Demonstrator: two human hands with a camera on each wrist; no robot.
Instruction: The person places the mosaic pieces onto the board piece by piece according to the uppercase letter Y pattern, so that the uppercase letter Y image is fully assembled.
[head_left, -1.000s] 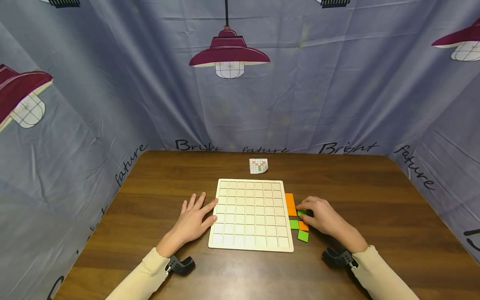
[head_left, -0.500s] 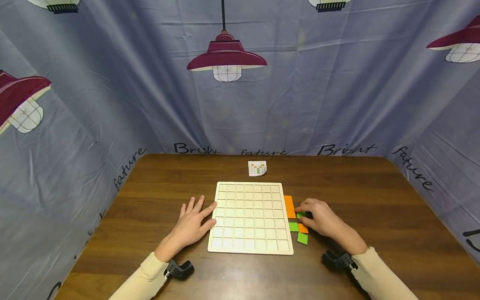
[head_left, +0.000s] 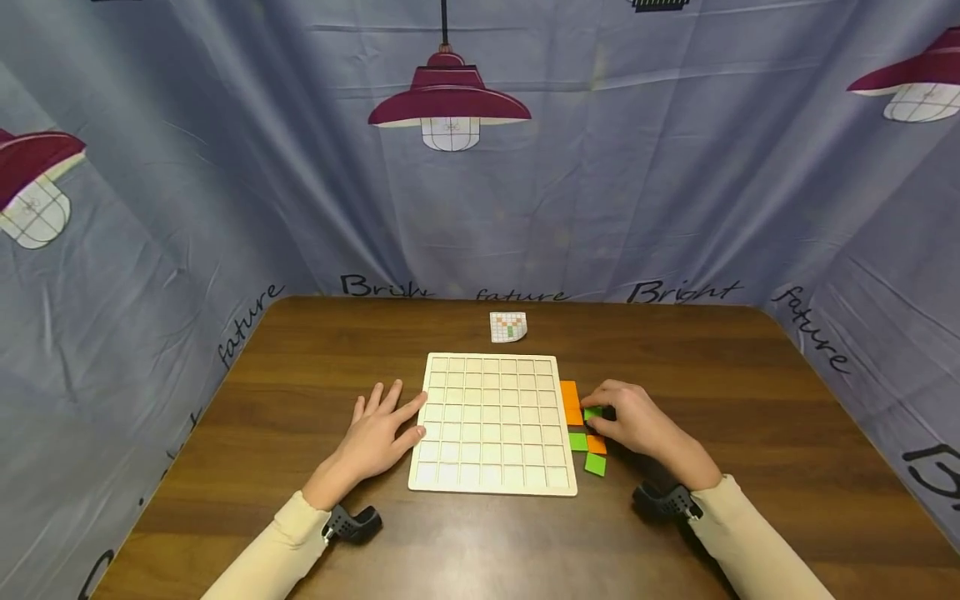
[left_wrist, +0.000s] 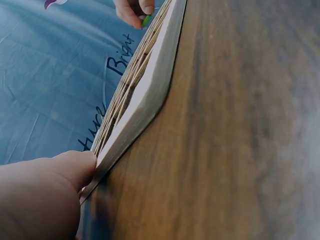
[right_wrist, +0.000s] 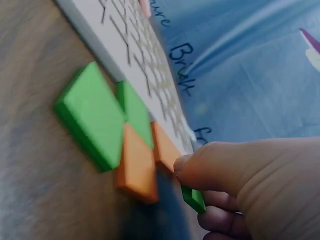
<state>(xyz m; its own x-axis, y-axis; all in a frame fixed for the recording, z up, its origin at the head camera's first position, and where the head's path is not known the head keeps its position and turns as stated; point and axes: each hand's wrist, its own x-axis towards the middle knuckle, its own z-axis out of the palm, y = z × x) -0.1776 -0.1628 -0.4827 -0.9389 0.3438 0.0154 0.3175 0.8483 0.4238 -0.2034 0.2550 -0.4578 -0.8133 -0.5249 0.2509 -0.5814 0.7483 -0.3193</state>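
A pale board with a grid of shallow square cells (head_left: 491,423) lies flat on the table. My left hand (head_left: 377,439) rests at its left side, fingers spread, with thumb and index fingertip touching the edge. To the right of the board, my right hand (head_left: 633,419) pinches a green square tile (right_wrist: 193,199) between thumb and fingers. Orange tiles (head_left: 571,402) lie along the board's right edge beside that hand. Nearer the front are a green tile (head_left: 578,442), an orange tile (head_left: 596,444) and another green tile (head_left: 595,464), the last one turned at an angle.
Behind the board lies a small paper card (head_left: 509,327) printed with a grid and coloured squares. A blue-grey curtain (head_left: 585,192) with printed lamps and lettering hangs around the brown wooden table (head_left: 480,550).
The head view has shifted slightly. Slightly more of the green tile now shows between my right fingertips. My left hand keeps its place at the board's edge.
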